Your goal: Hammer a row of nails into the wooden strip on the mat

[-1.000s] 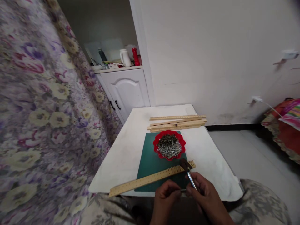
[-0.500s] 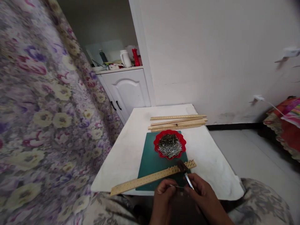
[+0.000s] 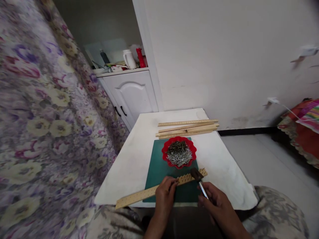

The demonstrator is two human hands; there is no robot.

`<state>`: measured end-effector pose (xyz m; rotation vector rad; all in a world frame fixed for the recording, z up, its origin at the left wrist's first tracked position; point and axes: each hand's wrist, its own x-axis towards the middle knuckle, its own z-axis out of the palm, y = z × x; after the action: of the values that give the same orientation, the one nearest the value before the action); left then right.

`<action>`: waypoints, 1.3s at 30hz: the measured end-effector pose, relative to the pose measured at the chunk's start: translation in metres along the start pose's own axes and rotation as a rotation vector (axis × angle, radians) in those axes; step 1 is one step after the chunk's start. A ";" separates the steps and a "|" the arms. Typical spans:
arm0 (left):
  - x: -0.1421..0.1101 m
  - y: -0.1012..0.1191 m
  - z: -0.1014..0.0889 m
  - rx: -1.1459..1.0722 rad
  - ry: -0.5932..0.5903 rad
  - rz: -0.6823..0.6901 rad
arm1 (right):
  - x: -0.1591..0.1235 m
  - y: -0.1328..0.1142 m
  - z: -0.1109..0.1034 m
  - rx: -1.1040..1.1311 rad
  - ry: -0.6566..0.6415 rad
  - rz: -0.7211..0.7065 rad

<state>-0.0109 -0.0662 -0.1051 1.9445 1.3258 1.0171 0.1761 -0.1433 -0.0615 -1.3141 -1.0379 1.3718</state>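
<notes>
A wooden strip with rows of small holes lies slantwise over a green mat. Several nails stand up from its right part. My left hand rests at the strip's middle, its thumb and fingers pinched together on a nail that they mostly hide. In my right hand is a hammer, gripped by its shiny metal handle. The dark hammer head hovers over or close to the nailed end; contact is unclear. Behind the strip, a red scalloped bowl holds many loose nails, some dark, some silvery.
More wooden strips lie at the far side of the white-covered table. A floral curtain hangs on the left, beside a white cabinet. The wall rises behind the table.
My left hand has gone from beside my right hand, where a thin nail showed between them, forward and left onto the strip. The hammer stays in my right hand, slightly shifted.
</notes>
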 end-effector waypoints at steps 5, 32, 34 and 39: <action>0.000 0.000 -0.002 0.080 -0.022 0.026 | 0.001 -0.001 -0.001 0.003 0.015 -0.009; 0.001 -0.003 0.009 0.312 -0.057 0.048 | 0.006 -0.014 0.021 -0.150 -0.174 -0.116; 0.001 -0.004 0.009 0.314 -0.054 0.050 | 0.006 -0.013 0.021 -0.166 -0.172 -0.118; 0.000 -0.004 0.009 0.317 -0.056 0.048 | 0.005 -0.012 0.022 -0.207 -0.166 -0.112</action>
<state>-0.0053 -0.0647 -0.1130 2.2284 1.4875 0.8055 0.1553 -0.1351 -0.0498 -1.2844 -1.3769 1.3331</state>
